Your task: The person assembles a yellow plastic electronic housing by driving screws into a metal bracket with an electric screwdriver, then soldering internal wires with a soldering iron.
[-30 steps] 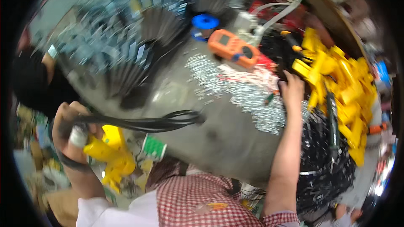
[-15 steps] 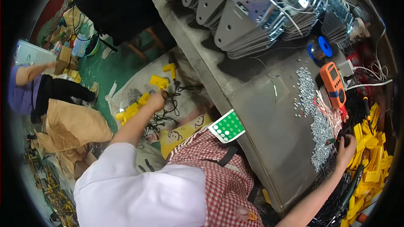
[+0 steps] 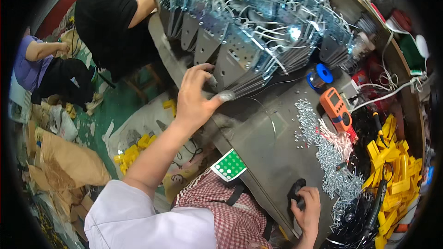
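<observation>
My left hand (image 3: 196,99) reaches over the bench edge to a stack of grey metal brackets (image 3: 226,71). Its thumb and fingers are spread around the near corner of the stack; whether they touch the metal is hard to tell. Low over the near part of the bench, my right hand (image 3: 307,210) has its fingers curled on a small black bundle (image 3: 296,190) that looks like coiled cable. A heap of silver screws (image 3: 325,166) lies to the right of that hand.
Beyond the screws are an orange meter (image 3: 336,109), a blue wire spool (image 3: 320,76), yellow plastic parts (image 3: 397,175) and black cables (image 3: 355,219). A green-and-white card (image 3: 229,164) lies at the bench edge. A person in black (image 3: 110,27) stands at the far left.
My left hand has left the yellow parts on the floor and come up to the bracket stack. My right hand has moved from the black cable pile toward me, now with the black bundle.
</observation>
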A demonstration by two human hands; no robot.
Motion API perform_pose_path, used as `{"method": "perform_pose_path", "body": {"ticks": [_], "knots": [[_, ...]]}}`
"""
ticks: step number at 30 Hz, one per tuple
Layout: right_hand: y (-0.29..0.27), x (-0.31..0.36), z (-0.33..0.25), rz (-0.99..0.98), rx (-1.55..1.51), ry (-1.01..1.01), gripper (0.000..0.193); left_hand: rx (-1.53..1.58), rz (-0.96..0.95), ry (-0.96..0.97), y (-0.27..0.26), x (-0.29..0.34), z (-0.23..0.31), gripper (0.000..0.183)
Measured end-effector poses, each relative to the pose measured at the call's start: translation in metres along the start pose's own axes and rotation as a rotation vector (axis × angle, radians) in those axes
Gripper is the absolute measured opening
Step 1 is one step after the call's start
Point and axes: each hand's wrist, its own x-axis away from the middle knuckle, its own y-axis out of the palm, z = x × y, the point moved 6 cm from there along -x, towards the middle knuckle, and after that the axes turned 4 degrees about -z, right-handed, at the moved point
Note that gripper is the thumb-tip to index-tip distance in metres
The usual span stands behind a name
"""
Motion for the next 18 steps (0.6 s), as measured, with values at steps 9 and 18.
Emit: {"method": "perform_pose_path", "body": {"ticks": [9, 18], "knots": [[0.004, 0.042, 0.021, 0.201, 0.2, 0.129, 0.026, 0.286, -0.836, 0.527, 0.065, 0.043, 0.111, 0.031], [-0.007, 0.044, 0.01, 0.258, 0.094, 0.204, 0.039, -0.206, -1.02, 1.102, 0.11, 0.112, 0.218, 0.044]]}}
